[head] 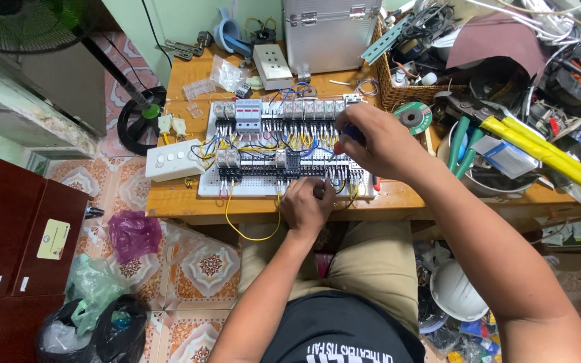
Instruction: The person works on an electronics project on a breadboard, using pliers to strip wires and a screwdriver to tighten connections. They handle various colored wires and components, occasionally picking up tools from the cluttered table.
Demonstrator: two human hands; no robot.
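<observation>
Wiring board (250, 181): white perforated panel lying flat near the front edge of a wooden table (189, 70), carrying rows of grey relays and terminal blocks laced with blue, yellow and black wires.
Right hand (378, 141): hovering over the board's right end, fingers curling shut around a blue-handled tool (352, 132); the tool's tip is hiding beneath the hand, so what it is touching cannot be told.
Left hand (307, 205): resting at the board's front edge, fingers pressing together at the lower row of blocks; whether they are pinching a wire cannot be made out.
Yellow wire (253, 225): looping down from the board's front, hanging over the table edge just beside the left wrist.
White switch plate (171, 160): sitting on the table, touching the board's left side.
Wicker basket (398, 94): standing beyond the right hand, brimming with tangled cables; its contents are too jumbled to sort out.
Silver case (331, 30): standing upright at the table's back, its top running out of frame.
Yellow-handled tool (546, 151): lying across the clutter at far right, its head buried under other items.
White hard hat (455, 290): lying on the floor, partly hiding behind the right forearm.
</observation>
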